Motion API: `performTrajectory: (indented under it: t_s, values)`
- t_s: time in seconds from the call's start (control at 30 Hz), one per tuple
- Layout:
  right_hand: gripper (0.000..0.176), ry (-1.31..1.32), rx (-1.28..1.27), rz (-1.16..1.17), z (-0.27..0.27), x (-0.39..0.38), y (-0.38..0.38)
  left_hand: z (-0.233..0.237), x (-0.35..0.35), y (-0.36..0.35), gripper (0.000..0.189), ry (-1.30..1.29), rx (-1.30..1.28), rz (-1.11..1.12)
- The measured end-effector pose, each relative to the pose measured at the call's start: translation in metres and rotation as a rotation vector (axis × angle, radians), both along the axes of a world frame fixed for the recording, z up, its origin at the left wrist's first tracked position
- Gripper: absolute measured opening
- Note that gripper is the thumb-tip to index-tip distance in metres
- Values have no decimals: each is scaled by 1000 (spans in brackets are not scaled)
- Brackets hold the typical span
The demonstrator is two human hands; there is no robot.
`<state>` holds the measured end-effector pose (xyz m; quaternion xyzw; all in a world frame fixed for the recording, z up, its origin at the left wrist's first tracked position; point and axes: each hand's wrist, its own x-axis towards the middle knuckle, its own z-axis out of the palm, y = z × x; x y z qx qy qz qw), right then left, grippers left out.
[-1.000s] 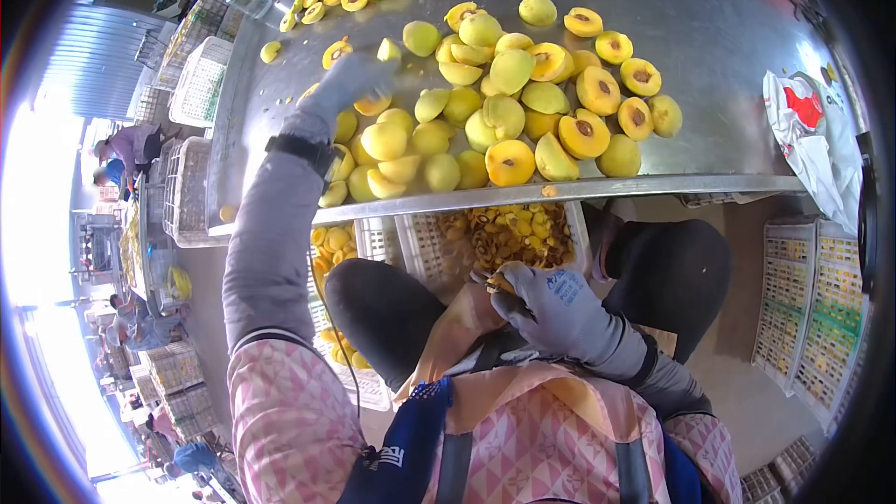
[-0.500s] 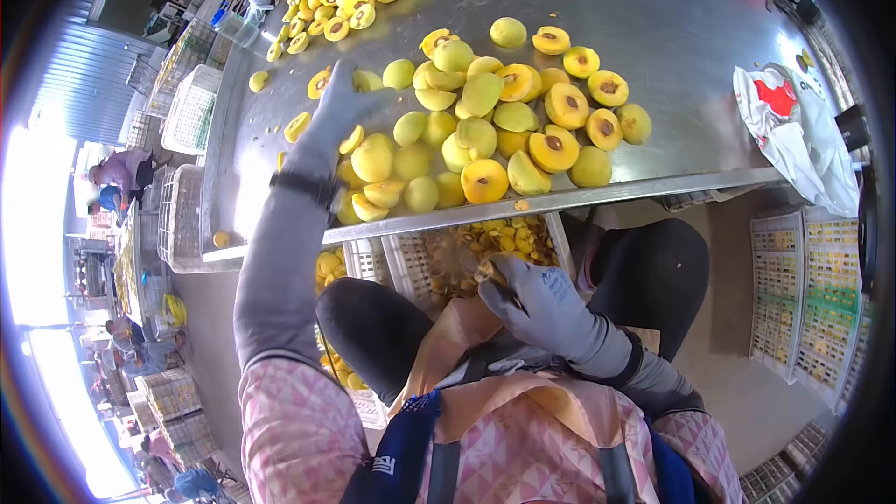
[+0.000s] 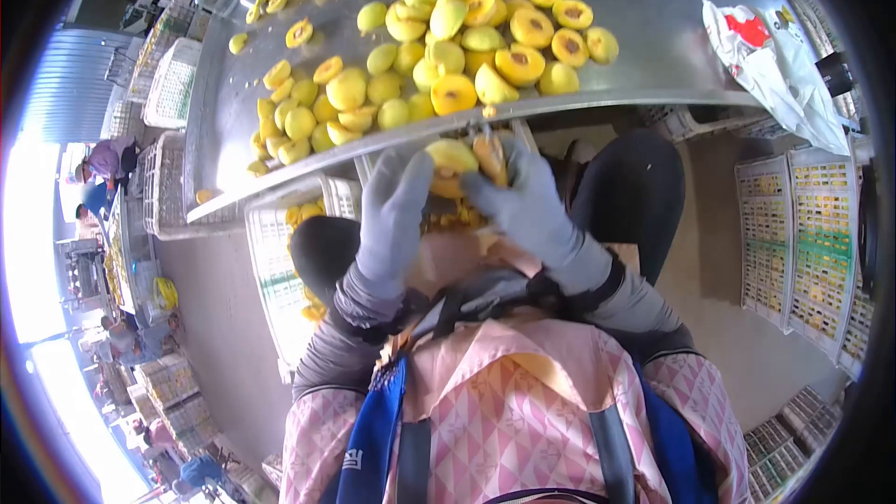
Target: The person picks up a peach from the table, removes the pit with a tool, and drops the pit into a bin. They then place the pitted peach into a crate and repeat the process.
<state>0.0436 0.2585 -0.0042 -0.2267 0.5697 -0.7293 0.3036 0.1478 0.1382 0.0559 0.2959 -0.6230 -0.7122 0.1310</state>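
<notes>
Nearest, a pink patterned garment [image 3: 523, 429] is crossed by dark grey straps [image 3: 413, 457] and blue straps [image 3: 378, 420], the left blue one marked with a white character-like emblem [image 3: 352, 459] that cannot be read with certainty. Both forearms are angled inward and up from bent elbows, so that the hands are brought close together just short of the table edge, between the knees. The left hand [image 3: 397, 201], gloved in grey, is held nearly upright, with a yellow peach half [image 3: 450, 159] pinched at its fingertips. By the right hand [image 3: 530, 194], gloved likewise and tilted toward the left, a small brownish tool [image 3: 490, 159] is gripped beside the peach half; its tip is blurred, and whether the fruit is touched by it cannot be told. Under the table's near edge, yellow pieces are held in a white plastic crate [image 3: 271, 247] beside the left knee [image 3: 322, 247]. On the metal table [image 3: 644, 51], whole-looking and halved peaches [image 3: 443, 61] are heaped near the edge, brown centres being shown by several. At the right corner, a white plastic bag [image 3: 761, 65] is draped over the edge, printed with a red patch and dark lettering too small to be read. Beyond, stacked crates [image 3: 817, 233] are banded in green at right, and co-workers [image 3: 105, 163] are seen far left.
</notes>
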Motion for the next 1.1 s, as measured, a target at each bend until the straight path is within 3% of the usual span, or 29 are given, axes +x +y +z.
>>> performTrajectory:
  t_s: [0.07, 0.13, 0.2, 0.23, 0.27, 0.37, 0.47, 0.5, 0.57, 0.63, 0.7, 0.9, 1.0, 1.1]
  values:
    - [31, -190, -50, 124, 10, -3, 7, -9, 0, -1, 30, 20, 47, 33]
    - [28, -269, -2, 243, 7, -8, 9, -4, 7, -16, 34, -39, 303, -80]
    - [27, -156, -52, 232, 1, -2, 7, -12, 11, -22, 38, -50, 528, -130]
    - [27, -124, -72, 232, -2, 0, 5, -23, 10, -21, 44, 48, 688, -51]
    - [26, -91, -93, 231, -4, 1, 4, -36, 13, -18, 49, 92, 387, -85]
    - [24, 458, 120, -1, -5, 1, 6, -59, 17, -14, 81, 163, -636, -210]
    - [23, 488, 152, 47, 14, 2, 13, -56, 14, -18, 76, -75, -946, -78]
    - [22, 613, 136, -10, 9, 7, 12, -57, 10, -23, 59, -88, -1030, -93]
    - [21, 859, 106, -137, -5, 19, 7, -52, 0, -8, 43, 115, -348, 118]
    - [25, 860, 173, -103, -3, 20, 8, -53, -6, -5, 32, 179, -330, 189]
    - [29, 853, 219, -80, -3, 20, 7, -58, -7, -9, 23, 104, -983, 124]
    - [33, 871, 245, -108, -9, 24, 7, -70, -12, -4, 34, 171, -882, 227]
    - [35, 891, 238, -96, -6, 24, 9, -53, -20, 11, 36, 142, -654, 304]
    - [30, 891, 213, -92, -5, 22, 9, -63, -15, 0, 38, 157, -632, 240]
